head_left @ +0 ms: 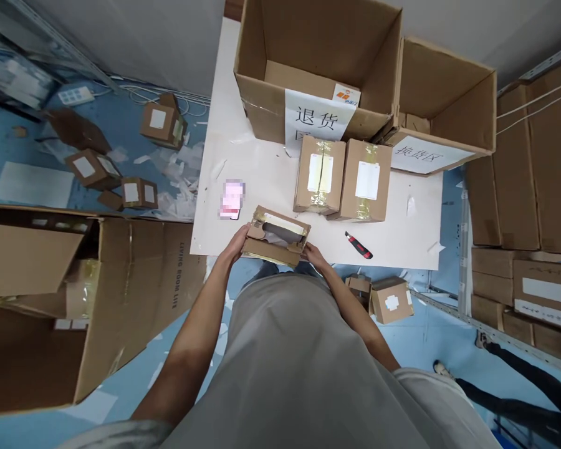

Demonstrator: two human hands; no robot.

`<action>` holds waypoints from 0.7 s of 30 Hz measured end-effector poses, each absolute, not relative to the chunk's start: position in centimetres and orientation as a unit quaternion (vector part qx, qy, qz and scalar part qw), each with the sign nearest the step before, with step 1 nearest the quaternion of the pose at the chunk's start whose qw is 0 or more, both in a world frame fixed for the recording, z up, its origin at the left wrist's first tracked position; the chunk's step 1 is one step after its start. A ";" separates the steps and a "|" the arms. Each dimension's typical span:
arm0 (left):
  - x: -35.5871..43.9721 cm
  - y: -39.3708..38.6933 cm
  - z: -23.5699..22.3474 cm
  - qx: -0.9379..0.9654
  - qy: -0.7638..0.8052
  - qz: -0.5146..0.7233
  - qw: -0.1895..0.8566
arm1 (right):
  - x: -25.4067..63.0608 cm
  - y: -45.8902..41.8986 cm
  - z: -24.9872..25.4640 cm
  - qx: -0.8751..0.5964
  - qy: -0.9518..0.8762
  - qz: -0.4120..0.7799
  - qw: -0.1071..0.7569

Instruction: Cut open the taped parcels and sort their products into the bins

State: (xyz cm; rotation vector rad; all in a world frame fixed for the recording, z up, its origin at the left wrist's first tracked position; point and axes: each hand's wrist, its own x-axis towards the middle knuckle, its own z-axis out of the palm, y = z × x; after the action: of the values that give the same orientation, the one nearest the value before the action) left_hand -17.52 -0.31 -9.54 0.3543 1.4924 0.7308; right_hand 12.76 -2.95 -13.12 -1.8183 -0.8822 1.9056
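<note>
At the near edge of the white table (262, 181) I hold a small cardboard box (275, 237) with its taped flaps open; something dark and grey shows inside. My left hand (237, 242) grips its left end, fingers curled round the flap. On the opposite side, my right hand (314, 254) is closed on the box's right corner. Two sealed small boxes (320, 176) (362, 181) with white labels stand side by side just beyond. A red and black utility knife (359, 245) lies on the table to the right of my right hand.
Two large open cartons with paper signs (318, 68) (442, 106) stand at the back of the table. A pink card (231, 199) lies left. A big open carton (75, 299) stands on the floor left. Small boxes and paper scraps litter the blue floor. Stacked cartons fill the right; another person's leg (518, 368) shows there.
</note>
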 end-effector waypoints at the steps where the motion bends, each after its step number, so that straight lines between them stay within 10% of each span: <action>1: -17.5 -0.3 -9.8 0.162 0.659 0.325 0.658 | 12.4 -3.0 -13.3 -0.654 -0.306 0.664 0.193; 21: -14.1 0.8 -12.3 0.308 0.605 0.307 0.667 | 15.6 -8.4 -9.4 -0.741 -0.337 0.480 0.327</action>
State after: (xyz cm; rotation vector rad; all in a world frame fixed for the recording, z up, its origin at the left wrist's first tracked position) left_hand -14.09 0.79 -12.35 0.6954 1.3651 0.6937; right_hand 15.64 -8.42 -9.41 -1.9411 -0.8825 1.2573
